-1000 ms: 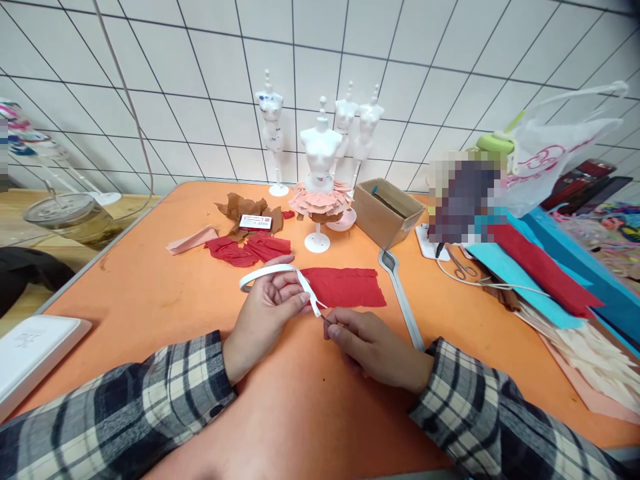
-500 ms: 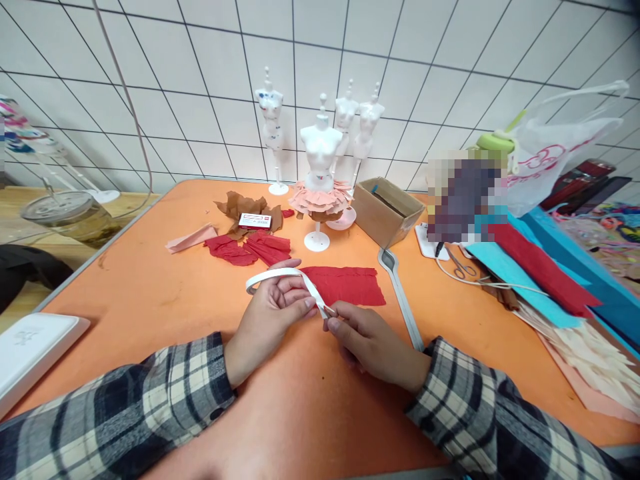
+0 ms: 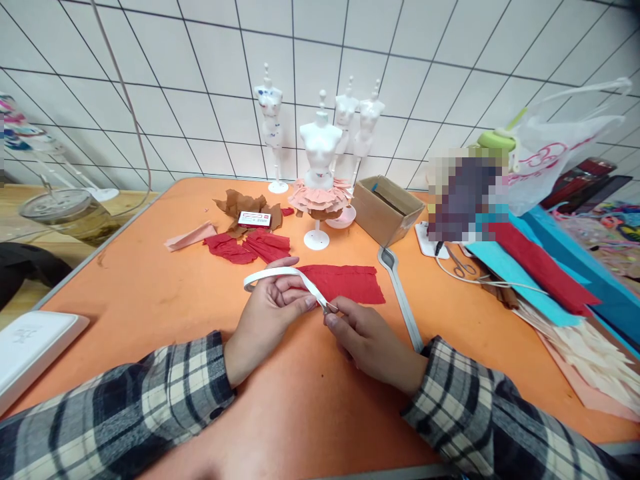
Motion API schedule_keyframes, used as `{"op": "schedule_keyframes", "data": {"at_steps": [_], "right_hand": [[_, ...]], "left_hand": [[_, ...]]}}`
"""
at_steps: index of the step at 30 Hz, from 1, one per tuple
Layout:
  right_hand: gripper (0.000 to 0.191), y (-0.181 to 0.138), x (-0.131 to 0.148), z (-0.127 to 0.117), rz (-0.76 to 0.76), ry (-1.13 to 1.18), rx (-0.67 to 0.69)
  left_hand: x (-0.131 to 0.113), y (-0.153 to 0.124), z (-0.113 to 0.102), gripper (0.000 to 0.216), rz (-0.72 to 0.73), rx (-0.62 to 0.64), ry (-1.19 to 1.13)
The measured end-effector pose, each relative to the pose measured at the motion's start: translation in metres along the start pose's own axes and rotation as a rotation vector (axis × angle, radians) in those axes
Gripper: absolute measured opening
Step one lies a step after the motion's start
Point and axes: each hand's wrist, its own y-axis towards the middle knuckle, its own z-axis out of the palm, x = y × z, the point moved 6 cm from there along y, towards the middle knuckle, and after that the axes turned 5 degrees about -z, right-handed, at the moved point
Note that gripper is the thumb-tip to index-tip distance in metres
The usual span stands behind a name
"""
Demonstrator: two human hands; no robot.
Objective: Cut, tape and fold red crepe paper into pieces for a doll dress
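Observation:
A narrow white strip (image 3: 280, 273), curved like a loop of double-sided tape, runs over the fingers of my left hand (image 3: 267, 320). That hand is closed on it, thumb and fingertips near its lower end. My right hand (image 3: 370, 340) pinches the strip's end, where thumb and forefinger meet just right of the left thumb. Just beyond both hands lies a flat piece of red crepe paper (image 3: 350, 283). Farther back stands a small white dress form (image 3: 321, 143) wearing a ruffled pink paper skirt (image 3: 320, 197) with brown paper under it.
Crumpled red paper (image 3: 267, 247), brown paper (image 3: 235, 203) and a small white-and-red box (image 3: 255, 219) lie at back left. A cardboard box (image 3: 385, 210), a grey zipper-like strip (image 3: 403, 300) and scissors (image 3: 463, 267) are to the right. A white device (image 3: 40, 347) sits at left.
The right fingertips have shifted very slightly at the strip's end, and a thin edge now shows there. Otherwise both hands hold nearly the same pose; the view has tilted a little.

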Motion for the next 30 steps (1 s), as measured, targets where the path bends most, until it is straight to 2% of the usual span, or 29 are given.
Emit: {"op": "schedule_keyframes", "data": {"at_steps": [9, 22, 30], "right_hand": [[0.024, 0.0002, 0.001, -0.0004, -0.017, -0.065, -0.017], [0.023, -0.0002, 0.0023, -0.001, -0.009, -0.081, -0.041], [0.026, -0.001, -0.0017, -0.0014, 0.043, 0.062, 0.003]], "left_hand": [[0.0021, 0.0, -0.0021, 0.073, 0.003, -0.01, 0.029], [-0.0042, -0.0017, -0.002, 0.074, 0.03, -0.072, 0.084], [-0.0016, -0.0018, -0.0021, 0.078, 0.011, -0.048, 0.054]]}}
